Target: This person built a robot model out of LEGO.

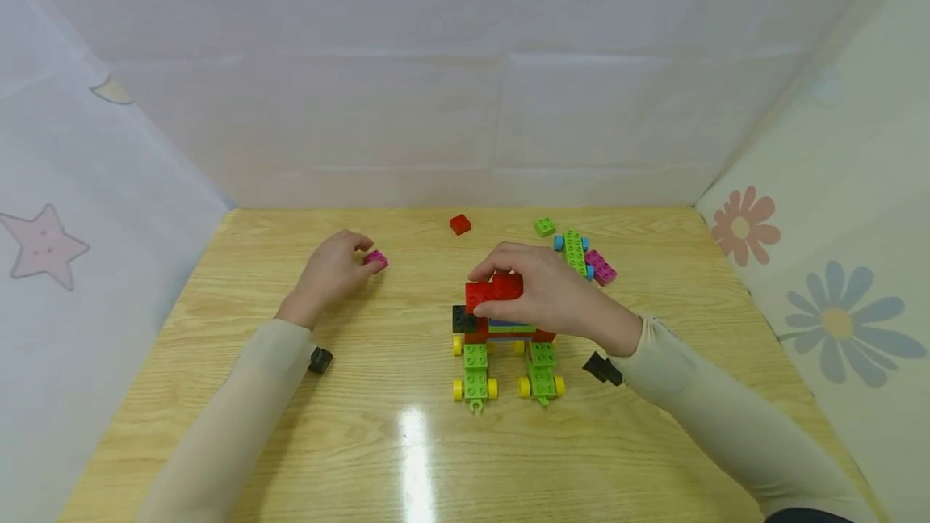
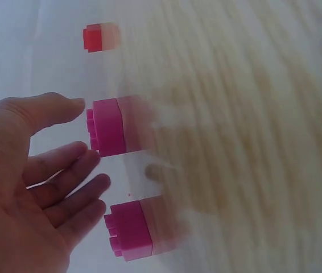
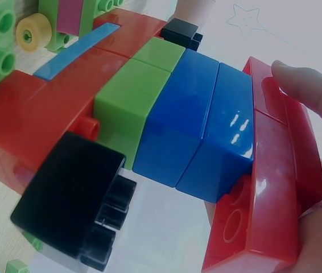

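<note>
My right hand (image 1: 545,285) grips red bricks (image 1: 479,294) at the top of a built model. In the right wrist view these red bricks (image 3: 275,187) sit against blue bricks (image 3: 178,114), with a green brick (image 3: 132,102) and red bricks below. Black bricks (image 3: 70,199) stick out at the model's sides. Green wheeled bases (image 1: 475,374) with yellow wheels stand at its near side. My left hand (image 1: 330,273) reaches beside a pink brick (image 1: 376,260), fingers loosely bent. In the left wrist view its fingertips are close to that pink brick (image 2: 108,128); contact is unclear. Another pink brick (image 2: 132,229) lies nearby.
A red brick (image 1: 460,223) and a green brick (image 1: 545,226) lie at the table's back. At the right are a green base with blue wheels (image 1: 574,251) and a pink brick (image 1: 601,267). Black pieces (image 1: 603,369) lie near the right sleeve and by the left forearm.
</note>
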The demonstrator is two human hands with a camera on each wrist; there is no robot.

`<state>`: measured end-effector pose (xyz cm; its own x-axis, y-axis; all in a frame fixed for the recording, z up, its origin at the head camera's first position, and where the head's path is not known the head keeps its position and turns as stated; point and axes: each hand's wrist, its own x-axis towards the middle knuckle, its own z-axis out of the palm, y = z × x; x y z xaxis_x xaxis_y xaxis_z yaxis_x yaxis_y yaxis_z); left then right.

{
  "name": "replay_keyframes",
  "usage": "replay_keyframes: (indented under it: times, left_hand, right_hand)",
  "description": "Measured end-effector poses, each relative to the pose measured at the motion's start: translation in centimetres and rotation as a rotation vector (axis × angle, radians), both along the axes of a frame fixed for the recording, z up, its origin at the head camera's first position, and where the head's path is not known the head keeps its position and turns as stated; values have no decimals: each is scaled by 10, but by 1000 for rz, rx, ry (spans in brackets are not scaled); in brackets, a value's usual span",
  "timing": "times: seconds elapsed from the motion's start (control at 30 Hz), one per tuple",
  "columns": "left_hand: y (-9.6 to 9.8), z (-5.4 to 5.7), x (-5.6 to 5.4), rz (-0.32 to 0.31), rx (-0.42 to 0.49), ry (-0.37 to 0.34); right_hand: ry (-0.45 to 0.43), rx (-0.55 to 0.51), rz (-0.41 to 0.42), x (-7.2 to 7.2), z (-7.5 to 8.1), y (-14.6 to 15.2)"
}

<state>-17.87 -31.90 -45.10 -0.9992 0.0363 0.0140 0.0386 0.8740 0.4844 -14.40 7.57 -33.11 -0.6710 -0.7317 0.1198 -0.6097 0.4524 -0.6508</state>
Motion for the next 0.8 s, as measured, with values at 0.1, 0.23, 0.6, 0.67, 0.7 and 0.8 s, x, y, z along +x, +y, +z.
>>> replay_keyframes:
  times: [0.1, 0.23, 0.6, 0.67, 0.7, 0.8]
  left_hand:
    - [0, -1, -1, -5, -44, -17]
    - [0, -2, -1, -12, -110, -13]
    - [4, -2, 3, -7, -136, 3]
    - [4, -1, 4, -4, -129, 1]
    - [4, 0, 4, -2, -119, -3]
    - [5, 3, 6, 9, -87, -16]
  right_hand:
    - [-3, 5, -5, 0, 0, 0]
    - [-12, 17, -10, 0, -1, 0]
    - [-51, 70, -29, 1, 1, -1]
    - [-50, 72, -30, 1, 1, -1]
    - [-51, 72, -30, 1, 2, -1]
    - [-54, 70, -30, 1, 2, -2]
